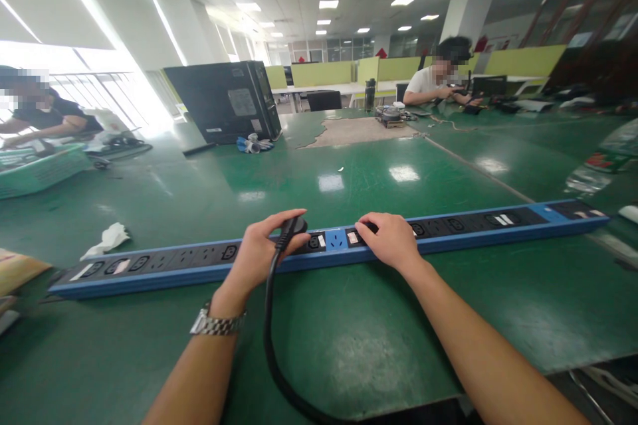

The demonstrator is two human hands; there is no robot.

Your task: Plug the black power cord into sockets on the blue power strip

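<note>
A long blue power strip (pixel 319 260) with black socket panels lies across the green table. My left hand (pixel 256 246) is closed around a black power plug (pixel 298 226), held just above the strip left of its middle. From the plug a thick black cable (pixel 269 332) hangs down and curves toward the table's front edge. My right hand (pixel 391 239) rests on the strip right of the blue socket (pixel 336 240), fingers curled and pressed to its top. What lies under those fingers, if anything, is hidden. A metal watch (pixel 219 323) circles my left wrist.
A black computer case (pixel 229 103) stands at the back left, gloves (pixel 255 143) beside it. Crumpled tissue (pixel 110 239) lies behind the strip's left end. A teal basket (pixel 44 169) is far left, a plastic bottle (pixel 605 159) right. Two people sit across the table.
</note>
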